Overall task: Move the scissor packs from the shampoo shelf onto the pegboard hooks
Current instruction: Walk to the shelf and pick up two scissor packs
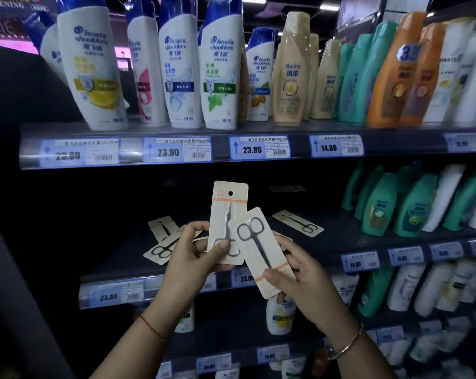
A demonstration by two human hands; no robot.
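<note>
Your left hand pinched an upright scissor pack. Your right hand clamped a tilted pack overlapping it.

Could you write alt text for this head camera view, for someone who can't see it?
Two hands each hold a pale carded scissor pack: left hand one upright, right hand one upside-down. More packs lie on the dark shelf behind, below white shampoo bottles.

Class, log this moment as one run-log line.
left hand: holds upright scissor pack | right hand: holds tilted scissor pack | packs on shelf: remain | pegboard: unseen
</note>
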